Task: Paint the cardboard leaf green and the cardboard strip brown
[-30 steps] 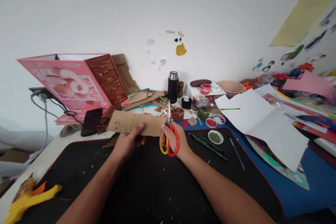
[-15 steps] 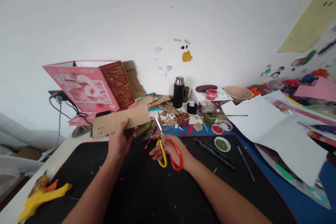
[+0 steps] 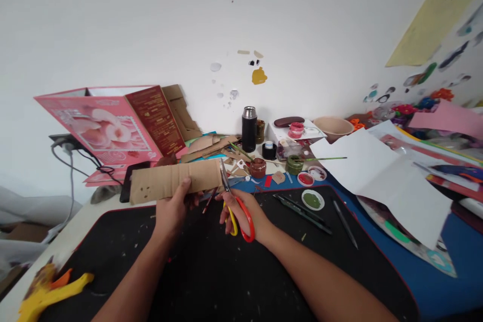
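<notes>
A strip of brown corrugated cardboard [image 3: 158, 181] is pinched in my left hand [image 3: 175, 206], thumb on its front face and fingers behind. Small dark holes mark its left end. My right hand [image 3: 245, 214] grips scissors [image 3: 247, 226] with one red and one yellow handle loop. Their blades point up at the strip's right edge, close to or touching it; whether the edge lies between them I cannot tell. Under the strip, a dark red pencil [image 3: 209, 201] lies on the black mat [image 3: 211, 271].
A yellow glue gun [image 3: 56, 287] lies at front left, below a pink box [image 3: 101, 131]. Behind my hands stand a black flask [image 3: 249, 131], paint jars [image 3: 258, 167] and cardboard scraps. Pens [image 3: 302, 214], a lid of green paint [image 3: 313, 199] and white paper [image 3: 388, 181] are at right.
The cardboard strip has levelled out, and its right edge has come up to the scissor blades. The scissors' handles have drawn closer together. The whole view has shifted slightly.
</notes>
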Demonstrator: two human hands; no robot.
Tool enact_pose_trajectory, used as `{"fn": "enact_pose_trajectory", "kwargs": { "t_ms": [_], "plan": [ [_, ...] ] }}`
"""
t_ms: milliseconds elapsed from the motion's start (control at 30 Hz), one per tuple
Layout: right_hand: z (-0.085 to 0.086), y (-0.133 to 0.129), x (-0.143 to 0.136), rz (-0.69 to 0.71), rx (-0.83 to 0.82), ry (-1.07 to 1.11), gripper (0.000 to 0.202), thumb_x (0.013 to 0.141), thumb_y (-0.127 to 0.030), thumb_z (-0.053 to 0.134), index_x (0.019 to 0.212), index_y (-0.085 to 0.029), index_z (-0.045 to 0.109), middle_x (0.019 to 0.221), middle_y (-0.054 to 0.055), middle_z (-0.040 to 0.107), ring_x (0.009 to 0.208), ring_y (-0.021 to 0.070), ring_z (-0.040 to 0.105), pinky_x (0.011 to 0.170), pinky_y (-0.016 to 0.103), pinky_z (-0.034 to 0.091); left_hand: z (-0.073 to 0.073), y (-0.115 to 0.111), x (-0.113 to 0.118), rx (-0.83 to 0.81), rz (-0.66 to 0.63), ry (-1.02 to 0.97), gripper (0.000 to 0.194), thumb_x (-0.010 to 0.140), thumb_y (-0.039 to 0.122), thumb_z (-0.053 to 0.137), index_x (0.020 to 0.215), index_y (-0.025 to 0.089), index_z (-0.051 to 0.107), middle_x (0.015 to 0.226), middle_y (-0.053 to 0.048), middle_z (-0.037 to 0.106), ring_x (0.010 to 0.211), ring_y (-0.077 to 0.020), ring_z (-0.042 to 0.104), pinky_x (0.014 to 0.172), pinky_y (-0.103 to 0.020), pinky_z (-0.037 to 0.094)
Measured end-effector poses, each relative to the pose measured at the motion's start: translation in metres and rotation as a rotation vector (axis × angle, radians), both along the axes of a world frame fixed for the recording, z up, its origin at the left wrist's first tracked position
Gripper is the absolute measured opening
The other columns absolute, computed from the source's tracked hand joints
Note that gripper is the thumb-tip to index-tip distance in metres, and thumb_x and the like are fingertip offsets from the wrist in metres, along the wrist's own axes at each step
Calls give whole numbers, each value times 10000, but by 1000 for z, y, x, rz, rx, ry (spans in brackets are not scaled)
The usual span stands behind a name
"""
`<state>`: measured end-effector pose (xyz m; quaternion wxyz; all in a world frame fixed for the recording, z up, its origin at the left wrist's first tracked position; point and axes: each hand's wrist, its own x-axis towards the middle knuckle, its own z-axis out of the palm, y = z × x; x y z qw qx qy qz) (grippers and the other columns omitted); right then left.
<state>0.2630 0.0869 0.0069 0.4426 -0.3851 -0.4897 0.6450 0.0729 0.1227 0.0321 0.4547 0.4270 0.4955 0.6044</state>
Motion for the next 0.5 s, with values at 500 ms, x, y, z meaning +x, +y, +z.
{"fn": "enact_pose_trajectory", "kwargs": {
  "t_ms": [500],
  "plan": [
    [6, 0, 2, -88, -3, 3, 768, 802, -949, 559, 988, -204, 588, 586, -46, 617, 376, 137, 593, 381, 218, 464, 18, -16, 18, 50, -81, 207, 459, 788, 547, 822, 521, 218, 644, 460, -41, 575, 408, -158, 489, 416, -288, 419]
  ]
}}
